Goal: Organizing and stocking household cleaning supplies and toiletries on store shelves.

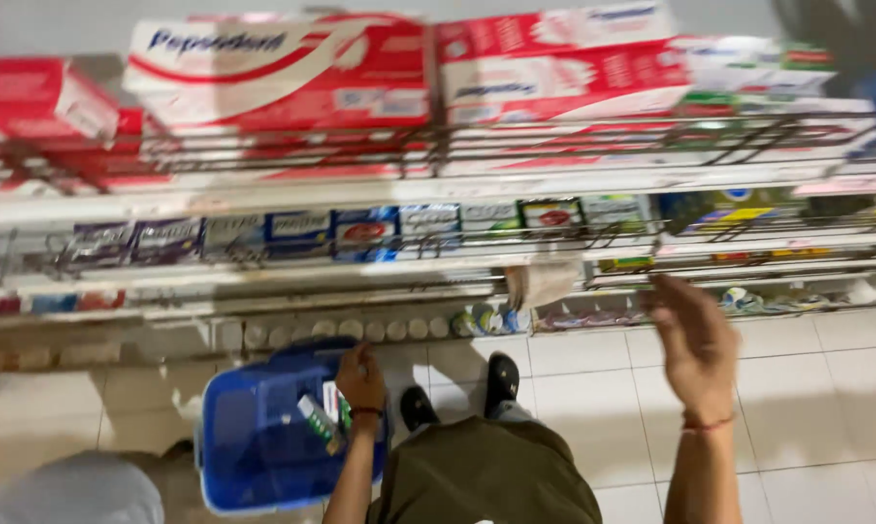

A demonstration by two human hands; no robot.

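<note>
I look down a shop shelf unit from above. My left hand (360,380) reaches down into a blue plastic basket (244,456) on the tiled floor, its fingers closed near the small boxes (324,415) lying inside; whether it grips one I cannot tell. My right hand (695,349) hovers empty with fingers apart, just in front of a lower shelf. Red and white toothpaste cartons (283,73) fill the top shelf. Smaller blue, purple and white boxes (360,233) line the shelf below.
My black shoes (501,378) stand on white floor tiles (826,408) close to the shelf base. Wire rails (438,146) edge each shelf. A grey shape (69,490) sits at the bottom left. Round tins (380,330) line the lowest shelf.
</note>
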